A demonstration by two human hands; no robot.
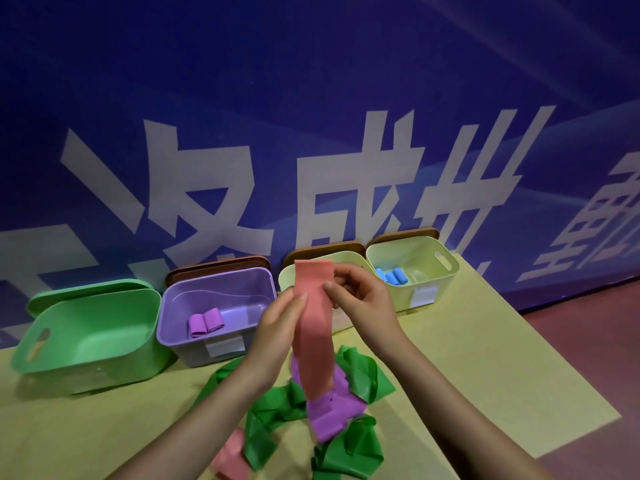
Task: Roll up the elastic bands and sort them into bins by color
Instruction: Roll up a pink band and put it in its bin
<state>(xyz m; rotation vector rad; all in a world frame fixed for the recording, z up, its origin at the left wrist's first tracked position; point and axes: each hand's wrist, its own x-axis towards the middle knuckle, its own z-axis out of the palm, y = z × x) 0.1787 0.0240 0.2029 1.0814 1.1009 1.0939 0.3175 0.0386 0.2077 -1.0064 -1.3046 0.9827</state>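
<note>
The pink elastic band [313, 327] hung as a long flat strip, its long axis running almost straight down from the two hands to the heap on the yellow surface [467, 358], where its tail trailed over a purple band [332, 417] and crumpled green bands [363, 375]. The right hand [360, 299] had its grip pinched on the top end, fingers curled round the edge; the left hand [280, 320] pinched the strip's side just below. So the free length lay beneath both grips, and rolling looked likely to start at the top. The band seemed thin, matte and limp. Behind stood a green bin [86, 334], a purple bin [194, 341] with two purple rolls [205, 322], and a pale yellow bin [446, 271] with blue rolls [392, 276].
</note>
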